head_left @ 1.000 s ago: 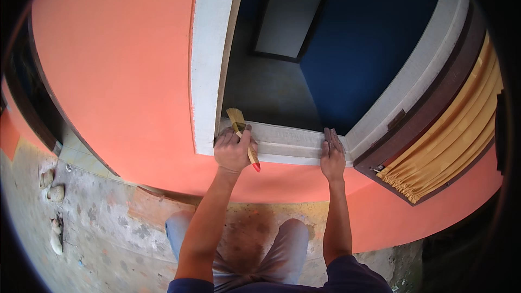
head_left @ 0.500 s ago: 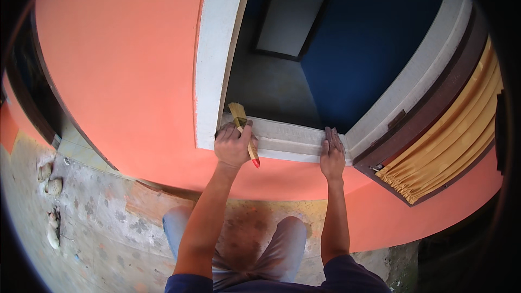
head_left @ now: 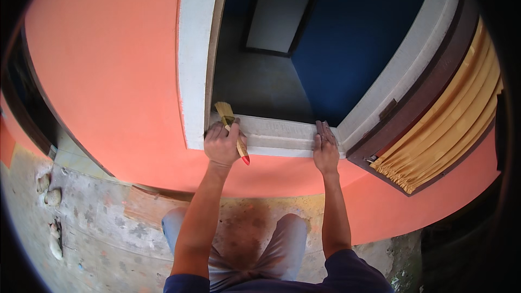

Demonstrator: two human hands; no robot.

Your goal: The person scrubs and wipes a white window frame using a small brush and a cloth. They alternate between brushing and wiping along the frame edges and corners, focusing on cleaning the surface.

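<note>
A paintbrush [head_left: 241, 148] with pale bristles and a red-tipped wooden handle is gripped in my left hand [head_left: 221, 145]. Its bristles point up and away, over the left end of the white window sill [head_left: 279, 140]. That hand rests at the sill's left corner, beside the white upright [head_left: 194, 59] of the frame. Toward the sill's right end lies my right hand [head_left: 326, 149], empty, with its fingers stretched flat over the top edge.
Salmon-coloured wall [head_left: 108, 76] surrounds the frame. At right, a brown-framed shutter [head_left: 374, 154] holds a yellow curtain [head_left: 434, 141]. Through the opening show a blue wall [head_left: 353, 38] and a pale door [head_left: 277, 8]. Shoes [head_left: 52, 197] and a flat board [head_left: 152, 203] lie on the stained floor.
The view has shifted slightly, so frame, wall and both hands appear a little farther left. Both hands keep their places on the sill, the left still holding the paintbrush.
</note>
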